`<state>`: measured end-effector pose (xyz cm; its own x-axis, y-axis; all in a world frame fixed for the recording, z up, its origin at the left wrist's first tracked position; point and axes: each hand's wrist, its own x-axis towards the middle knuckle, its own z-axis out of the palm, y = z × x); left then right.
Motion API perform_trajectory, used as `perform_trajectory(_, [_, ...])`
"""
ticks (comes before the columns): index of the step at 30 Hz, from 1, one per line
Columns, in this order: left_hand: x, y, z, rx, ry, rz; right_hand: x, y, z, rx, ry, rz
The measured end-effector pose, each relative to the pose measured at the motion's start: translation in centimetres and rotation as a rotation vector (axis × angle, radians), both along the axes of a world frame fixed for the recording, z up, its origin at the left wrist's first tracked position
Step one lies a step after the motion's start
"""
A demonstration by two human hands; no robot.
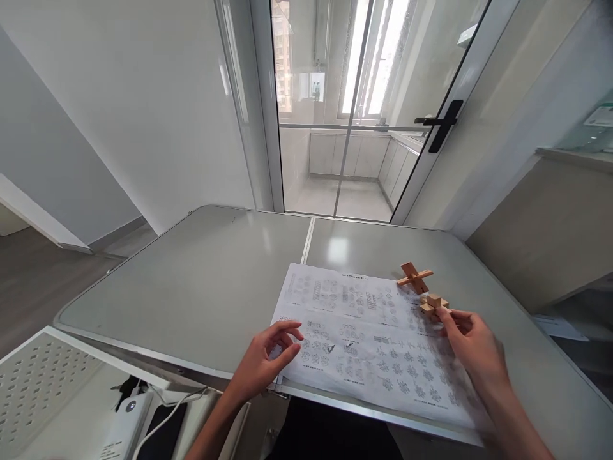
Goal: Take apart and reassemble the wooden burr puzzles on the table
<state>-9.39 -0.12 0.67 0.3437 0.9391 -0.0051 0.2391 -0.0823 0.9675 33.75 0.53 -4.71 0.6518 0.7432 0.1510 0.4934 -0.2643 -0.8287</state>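
Observation:
My right hand [472,338] pinches the near side of a light wooden burr puzzle [433,303], by the right edge of a printed sheet [349,377]. Just behind it lies a darker wooden puzzle [415,278] made of crossed pieces, apart from my fingers. Over the sheet's left edge is my left hand [271,358], its fingers loosely curved and apart with nothing between them. Small line diagrams of puzzle shapes cover the creased paper, which has small tears near its middle.
The grey table [191,281] has a seam down its middle. At the lower left, a white perforated organizer [43,383] holds a white power bank [125,425], a cable and a dark phone-like slab [165,421]. Beyond the table stands a glass door [354,153] with a black handle [445,126].

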Motion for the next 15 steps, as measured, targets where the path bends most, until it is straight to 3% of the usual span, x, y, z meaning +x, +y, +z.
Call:
perform_trajectory(7, [0.0, 0.1, -0.1, 0.012, 0.021, 0.018, -0.1, 0.7, -0.3, -0.038, 0.013, 0.003])
perform_trajectory(15, [0.1, 0.1, -0.1, 0.014, 0.032, 0.026, -1.5, -2.2, 0.6, 0.012, 0.017, -0.002])
